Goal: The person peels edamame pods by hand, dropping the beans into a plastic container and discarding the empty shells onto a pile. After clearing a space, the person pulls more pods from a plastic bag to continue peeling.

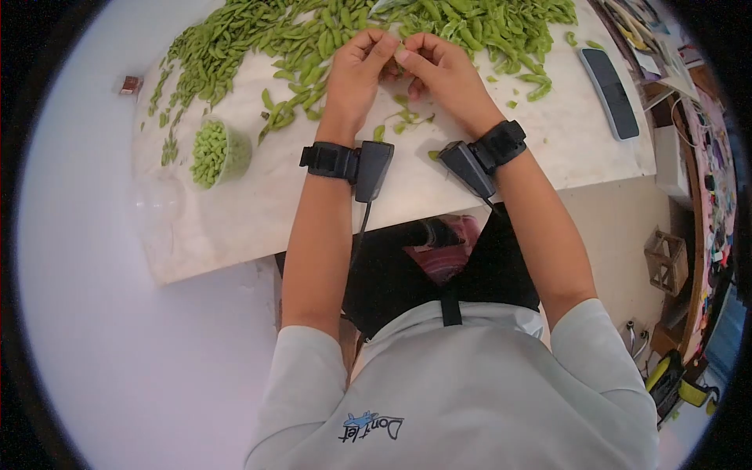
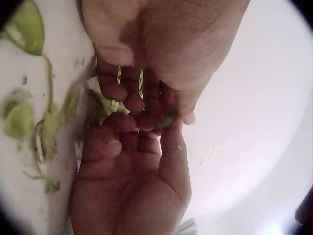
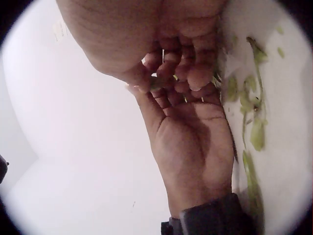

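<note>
Both hands meet above the table's far part, thumbs and fingertips together. A small green pod is pinched between them, mostly covered by fingers; in the right wrist view a bit of the pod shows between the thumbs. The left hand has its fingers curled on one side of the pod, and the right hand pinches from the other. Behind the hands lies a large heap of green pods. Loose pods and stems lie on the table just below the hands.
A clear cup of shelled green beans leans at the left of the white table. A phone lies near the right edge. More green pods are piled at the back right. A wooden crate stands beyond the table.
</note>
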The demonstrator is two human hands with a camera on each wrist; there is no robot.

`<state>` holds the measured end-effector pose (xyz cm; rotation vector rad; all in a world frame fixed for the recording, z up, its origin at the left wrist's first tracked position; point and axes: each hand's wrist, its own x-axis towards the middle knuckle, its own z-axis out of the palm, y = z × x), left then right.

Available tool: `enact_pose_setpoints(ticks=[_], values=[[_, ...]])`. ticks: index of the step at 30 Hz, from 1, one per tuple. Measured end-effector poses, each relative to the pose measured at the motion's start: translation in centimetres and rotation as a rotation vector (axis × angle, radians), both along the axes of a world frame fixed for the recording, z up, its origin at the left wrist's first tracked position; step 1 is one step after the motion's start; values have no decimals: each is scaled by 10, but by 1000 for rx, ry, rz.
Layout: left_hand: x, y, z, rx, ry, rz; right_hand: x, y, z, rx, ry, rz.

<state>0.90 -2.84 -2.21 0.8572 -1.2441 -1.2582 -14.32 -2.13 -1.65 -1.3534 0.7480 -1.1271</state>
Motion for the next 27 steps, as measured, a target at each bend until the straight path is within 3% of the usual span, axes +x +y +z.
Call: enact_pose_setpoints(ticks=[18, 27], values=[[-7, 1, 2, 28, 21, 67, 1, -6, -8, -32, -66, -87], [-1, 2, 4, 130, 160, -53, 2, -1, -1, -25, -74, -198]])
